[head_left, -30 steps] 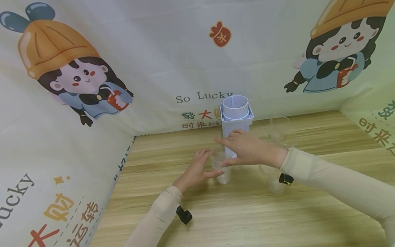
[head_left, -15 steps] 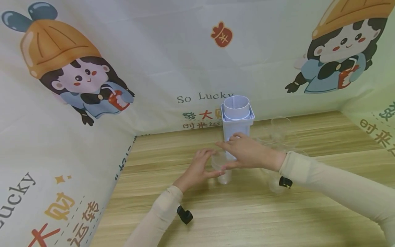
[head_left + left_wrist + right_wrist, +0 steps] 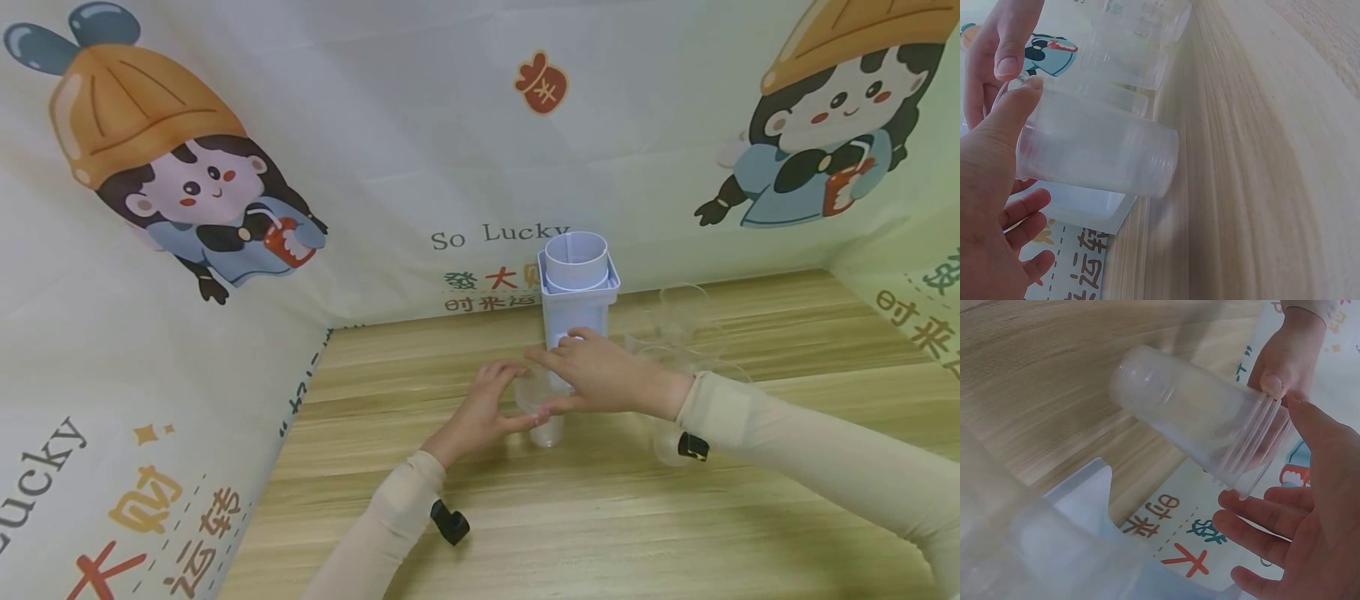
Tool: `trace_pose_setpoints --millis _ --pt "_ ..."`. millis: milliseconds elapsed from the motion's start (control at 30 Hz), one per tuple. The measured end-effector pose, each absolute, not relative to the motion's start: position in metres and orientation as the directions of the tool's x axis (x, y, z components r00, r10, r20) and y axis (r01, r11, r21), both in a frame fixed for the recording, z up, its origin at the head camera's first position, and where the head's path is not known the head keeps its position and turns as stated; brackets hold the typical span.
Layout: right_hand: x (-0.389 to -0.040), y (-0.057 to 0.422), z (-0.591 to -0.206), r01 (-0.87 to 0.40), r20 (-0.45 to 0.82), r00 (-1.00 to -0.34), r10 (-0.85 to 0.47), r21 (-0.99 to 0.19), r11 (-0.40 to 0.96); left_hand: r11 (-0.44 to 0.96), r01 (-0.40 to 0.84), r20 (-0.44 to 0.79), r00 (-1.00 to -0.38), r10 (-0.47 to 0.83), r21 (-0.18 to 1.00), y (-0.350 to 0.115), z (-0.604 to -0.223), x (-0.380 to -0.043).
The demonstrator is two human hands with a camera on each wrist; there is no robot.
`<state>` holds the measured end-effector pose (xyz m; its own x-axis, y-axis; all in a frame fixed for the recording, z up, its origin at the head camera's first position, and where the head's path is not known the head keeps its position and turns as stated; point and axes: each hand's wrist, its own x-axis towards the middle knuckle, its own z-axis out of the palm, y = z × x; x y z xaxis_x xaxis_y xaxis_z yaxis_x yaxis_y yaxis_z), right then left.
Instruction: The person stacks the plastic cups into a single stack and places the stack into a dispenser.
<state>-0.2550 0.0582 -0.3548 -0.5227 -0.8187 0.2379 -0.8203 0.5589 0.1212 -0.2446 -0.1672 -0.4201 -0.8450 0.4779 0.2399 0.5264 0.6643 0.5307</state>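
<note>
A small stack of clear plastic cups (image 3: pixel 547 431) stands upright on the wooden table, between both hands; several close rims show in the right wrist view. My left hand (image 3: pixel 483 412) holds the stack near the top from the left, its thumb in front and fingers behind. From the right, my right hand (image 3: pixel 603 375) spans the rim, with the thumb near the left thumb and fingertips at the opposite edge. A pale lavender square container (image 3: pixel 576 310) with a round tube (image 3: pixel 576 262) in its top stands just behind, partly hidden by the right hand.
More clear cups (image 3: pixel 684 310) stand on the table to the right, some behind the right forearm and hard to make out. Printed cloth walls (image 3: pixel 375 192) enclose the back and sides of the wooden table (image 3: pixel 600 525).
My right hand has come down slightly at the top of the cup stack, its thumb now close to the left thumb. The left hand has stayed almost in place.
</note>
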Motion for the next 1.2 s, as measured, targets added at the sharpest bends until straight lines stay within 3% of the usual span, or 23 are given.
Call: trace_pose_setpoints --millis 700,933,1200 --pt "-0.249 0.059 -0.348 -0.816 0.264 -0.53 -0.806 0.101 0.569 0.656 0.532 0.263 -0.843 0.469 0.535 -0.164 -0.421 -0.245" --pt "-0.246 0.066 -0.325 -0.791 0.274 -0.585 -0.764 0.019 0.612 0.652 0.53 0.259 -0.843 0.471 0.542 -0.165 -0.42 -0.245" --pt "-0.24 0.085 -0.307 -0.763 0.328 -0.609 -0.722 0.009 0.647 0.662 0.499 0.238 -0.862 0.448 0.559 -0.165 -0.419 -0.243"
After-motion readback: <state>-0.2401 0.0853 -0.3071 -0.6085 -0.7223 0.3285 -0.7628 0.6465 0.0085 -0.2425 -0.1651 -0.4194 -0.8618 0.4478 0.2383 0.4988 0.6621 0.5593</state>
